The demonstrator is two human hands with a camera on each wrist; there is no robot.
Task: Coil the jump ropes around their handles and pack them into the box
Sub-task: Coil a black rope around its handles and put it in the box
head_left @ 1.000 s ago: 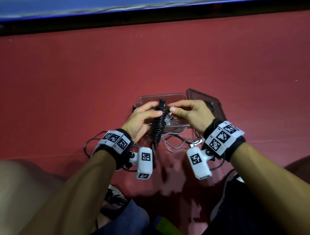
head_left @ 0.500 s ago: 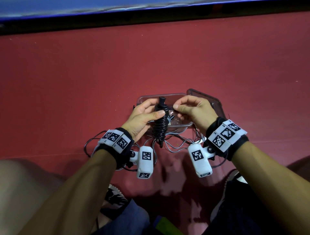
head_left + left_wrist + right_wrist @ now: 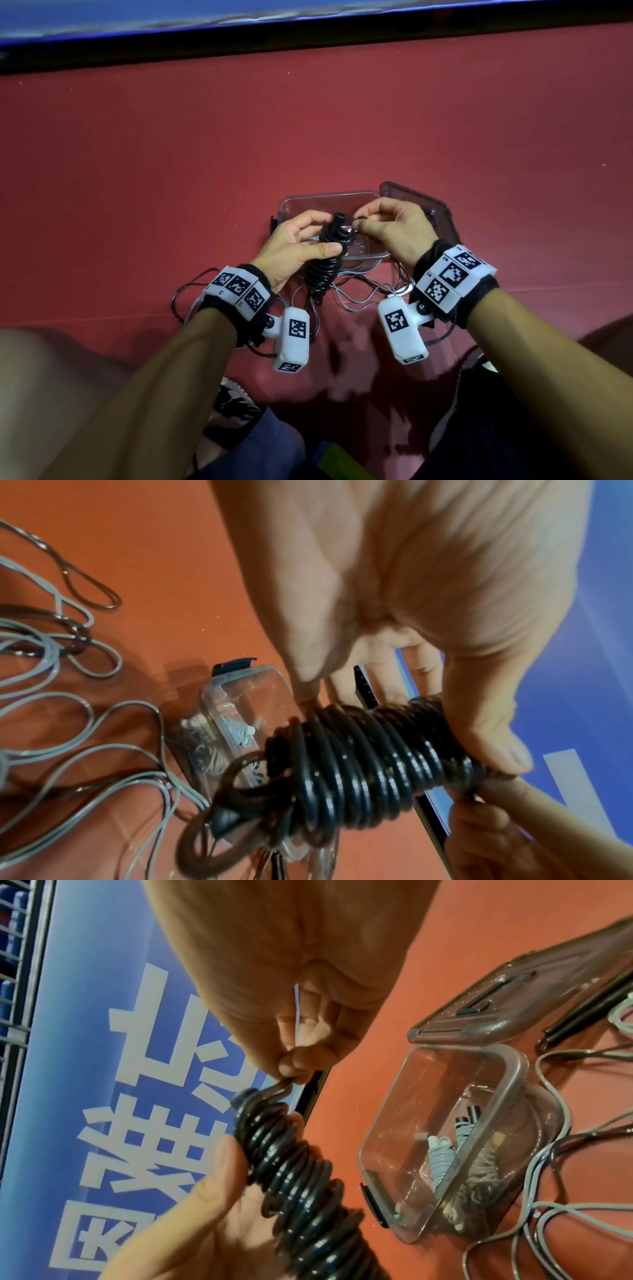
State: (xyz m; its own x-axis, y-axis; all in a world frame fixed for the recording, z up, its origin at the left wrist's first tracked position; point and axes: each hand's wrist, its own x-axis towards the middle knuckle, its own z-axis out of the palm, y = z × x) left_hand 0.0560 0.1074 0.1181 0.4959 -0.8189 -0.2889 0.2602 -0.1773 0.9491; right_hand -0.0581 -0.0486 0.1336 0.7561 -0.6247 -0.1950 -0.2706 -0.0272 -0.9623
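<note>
A black jump rope (image 3: 325, 263) (image 3: 359, 767) (image 3: 298, 1183) is wound in tight coils round its handles, held upright over the near edge of the clear plastic box (image 3: 308, 202) (image 3: 445, 1123). My left hand (image 3: 301, 246) grips the bundle, thumb across the coils. My right hand (image 3: 383, 226) pinches the rope's loose end (image 3: 282, 1087) at the top of the bundle. A coiled grey rope (image 3: 441, 1156) lies inside the box. Loose grey rope (image 3: 363, 291) (image 3: 68, 723) sprawls on the red floor near the box.
The box's lid (image 3: 421, 205) (image 3: 514, 996) lies open to the right of the box. A black handle (image 3: 582, 1015) rests on the floor beside the lid. A blue banner wall (image 3: 205, 13) runs along the far edge. My knees and shoes are below.
The coiled bundle has tilted and shifted slightly toward me. My right hand moved a little up and right, drawing the rope end at the top of the bundle.
</note>
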